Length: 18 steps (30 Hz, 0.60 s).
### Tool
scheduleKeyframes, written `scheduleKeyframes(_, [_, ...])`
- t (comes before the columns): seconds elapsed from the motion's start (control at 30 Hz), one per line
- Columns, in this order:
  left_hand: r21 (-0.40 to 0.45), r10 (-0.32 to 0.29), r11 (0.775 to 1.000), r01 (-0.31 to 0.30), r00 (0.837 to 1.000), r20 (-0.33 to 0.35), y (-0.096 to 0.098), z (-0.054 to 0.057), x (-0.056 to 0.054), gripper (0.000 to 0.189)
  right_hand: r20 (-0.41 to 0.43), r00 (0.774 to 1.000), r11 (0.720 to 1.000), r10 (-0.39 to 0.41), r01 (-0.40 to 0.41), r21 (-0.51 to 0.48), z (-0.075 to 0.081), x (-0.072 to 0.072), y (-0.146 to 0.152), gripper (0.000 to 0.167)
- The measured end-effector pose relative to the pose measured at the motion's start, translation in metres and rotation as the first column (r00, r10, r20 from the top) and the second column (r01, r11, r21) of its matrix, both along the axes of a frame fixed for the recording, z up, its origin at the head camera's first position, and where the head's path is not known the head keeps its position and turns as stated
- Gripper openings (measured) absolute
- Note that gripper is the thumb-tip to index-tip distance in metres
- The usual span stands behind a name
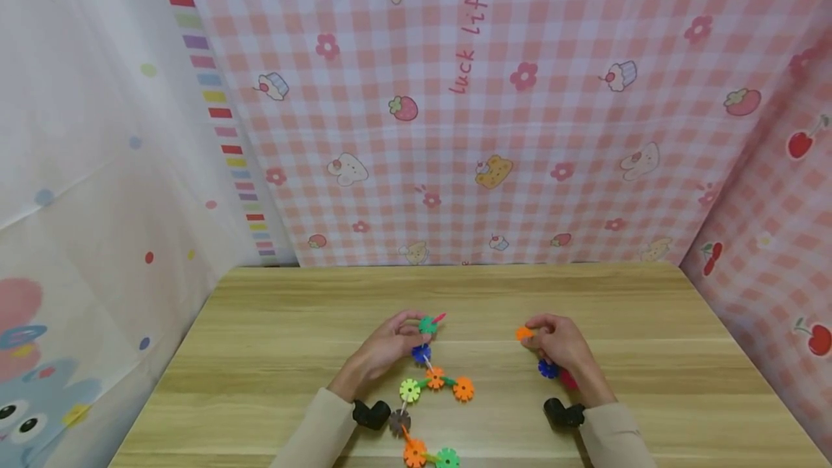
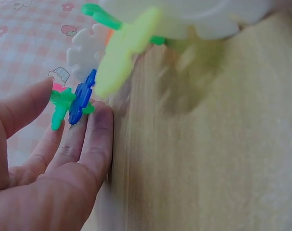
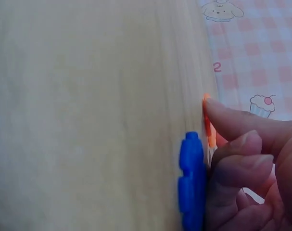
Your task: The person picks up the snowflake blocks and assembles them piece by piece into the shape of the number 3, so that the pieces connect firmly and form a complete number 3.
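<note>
My left hand [image 1: 388,344] holds the green notched plastic disc [image 1: 427,325] at the far end of a linked chain, between thumb and fingers. A pink piece [image 1: 440,317] sticks out beyond it, and a blue disc [image 1: 421,354] sits just below. From there the chain runs through an orange disc [image 1: 435,379], with another orange disc [image 1: 464,389] at its side, to a yellow-green disc [image 1: 409,390]. In the right wrist view, my right hand [image 3: 251,163] pinches an orange disc [image 3: 209,122] at the fingertips. Close under that hand are a loose blue disc [image 1: 547,369] and a pink disc [image 1: 568,380].
Nearer the front, the chain continues with a grey-brown disc [image 1: 400,422], an orange disc [image 1: 414,453] and a green disc [image 1: 447,459]. The wooden table [image 1: 312,302] ends at the back against a pink checked cloth [image 1: 481,128]. Black cameras [image 1: 372,414] sit at both wrists.
</note>
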<state>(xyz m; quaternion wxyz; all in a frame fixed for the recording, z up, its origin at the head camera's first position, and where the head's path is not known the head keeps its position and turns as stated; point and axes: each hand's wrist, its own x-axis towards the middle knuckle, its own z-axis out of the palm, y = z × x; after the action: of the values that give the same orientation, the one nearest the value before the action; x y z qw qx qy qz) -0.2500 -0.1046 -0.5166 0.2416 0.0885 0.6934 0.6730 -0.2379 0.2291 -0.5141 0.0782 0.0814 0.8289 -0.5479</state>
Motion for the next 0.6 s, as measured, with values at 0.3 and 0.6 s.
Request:
scheduleKeyframes(0.3, [0.012,0.038,0.999,-0.038,0.999,-0.008,0.003,0.0,0.004,0.045,-0.013,1.0,0.996,-0.022,0.023,0.088,0.001,0.002,-0.005,0.025])
scheduleKeyframes(0.6, [-0.02,0.07,0.997,-0.07,0.998,0.007,0.007,0.006,0.007,0.045,-0.053,0.997,0.998,-0.06,0.059,-0.016,0.004,0.005,-0.022,0.015])
